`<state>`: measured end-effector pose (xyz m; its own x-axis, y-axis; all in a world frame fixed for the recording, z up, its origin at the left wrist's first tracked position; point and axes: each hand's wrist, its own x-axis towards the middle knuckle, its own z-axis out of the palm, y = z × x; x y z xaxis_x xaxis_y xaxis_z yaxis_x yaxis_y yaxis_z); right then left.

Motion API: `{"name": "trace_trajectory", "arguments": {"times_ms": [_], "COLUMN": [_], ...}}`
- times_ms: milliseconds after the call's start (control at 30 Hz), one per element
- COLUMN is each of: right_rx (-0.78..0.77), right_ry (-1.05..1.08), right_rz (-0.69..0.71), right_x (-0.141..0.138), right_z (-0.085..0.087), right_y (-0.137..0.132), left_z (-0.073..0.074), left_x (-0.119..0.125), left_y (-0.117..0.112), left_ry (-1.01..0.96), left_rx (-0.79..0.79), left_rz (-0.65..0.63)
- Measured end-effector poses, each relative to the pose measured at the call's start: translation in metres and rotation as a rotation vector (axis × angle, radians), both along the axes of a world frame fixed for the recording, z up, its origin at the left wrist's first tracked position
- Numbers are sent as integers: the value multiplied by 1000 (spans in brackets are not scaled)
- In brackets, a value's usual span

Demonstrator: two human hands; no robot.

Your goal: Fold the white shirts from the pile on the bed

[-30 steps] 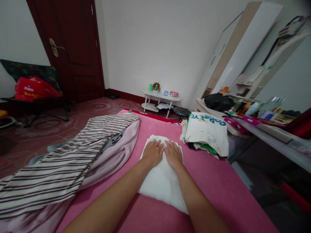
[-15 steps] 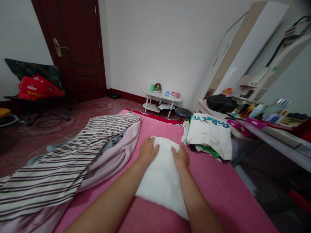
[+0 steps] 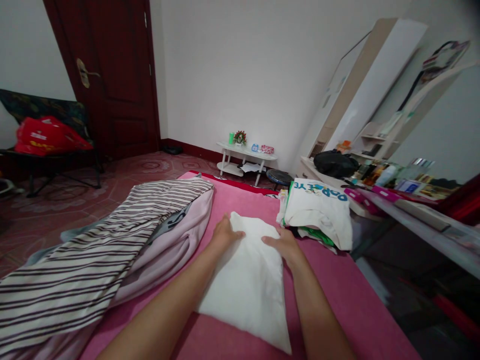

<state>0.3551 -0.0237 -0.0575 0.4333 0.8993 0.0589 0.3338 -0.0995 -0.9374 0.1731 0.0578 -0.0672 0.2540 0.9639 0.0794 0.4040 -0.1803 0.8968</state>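
Observation:
A folded white cloth [image 3: 245, 280] lies on the pink bed cover [image 3: 330, 295] in front of me. My left hand [image 3: 223, 234] grips its far left edge, thumb on top and fingers tucked beneath. My right hand [image 3: 285, 245] holds the far right edge the same way. The far end of the cloth looks slightly lifted off the cover.
A stack of folded clothes topped by a white printed shirt [image 3: 318, 207] sits just right of the cloth. A striped garment [image 3: 101, 250] over pale pink fabric [image 3: 176, 240] covers the left. A cluttered desk [image 3: 393, 192] runs along the right; a small white table [image 3: 245, 157] stands by the wall.
My hands went from lying flat together on the cloth to spreading apart and gripping its two far edges. The cloth's far end has risen a little.

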Motion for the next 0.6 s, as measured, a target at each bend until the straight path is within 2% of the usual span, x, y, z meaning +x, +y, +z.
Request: {"name": "trace_trajectory", "arguments": {"times_ms": [67, 167, 233, 267, 300, 333, 367, 433, 467, 500, 533, 600], "right_rx": [140, 650, 909, 962, 952, 867, 717, 293, 126, 25, -32, -29], "right_ry": [26, -215, -396, -460, -505, -537, -556, -541, -513, -478, -451, -401], "right_rz": [-45, -379, -504, -505, -470, -400, -304, -79, 10, 63, 95, 38], "right_x": [-11, -32, -40, -40, -37, -32, -24, -5, 4, 13, 21, 33], "right_z": [35, 85, 103, 104, 99, 88, 74, 38, 20, 5, -7, -21], "right_y": [-12, -32, -38, -39, -38, -35, -31, -20, -15, -10, -5, 0], "left_z": [29, 78, 97, 98, 93, 83, 69, 34, 18, 3, -9, -23], "left_x": [-4, -13, -19, -21, -23, -24, -25, -26, -25, -25, -25, -26], "left_y": [-4, -17, -22, -21, -18, -13, -7, 8, 16, 22, 28, 35], "left_ry": [-157, -423, -622, -661, -645, -555, -429, -104, -39, 9, 38, 61], "left_rx": [50, 323, 529, 589, 614, 590, 541, 368, 318, 284, 258, 226], "left_rz": [-70, -80, -98, -116, -139, -166, -195, -272, -310, -331, -343, -324]}}
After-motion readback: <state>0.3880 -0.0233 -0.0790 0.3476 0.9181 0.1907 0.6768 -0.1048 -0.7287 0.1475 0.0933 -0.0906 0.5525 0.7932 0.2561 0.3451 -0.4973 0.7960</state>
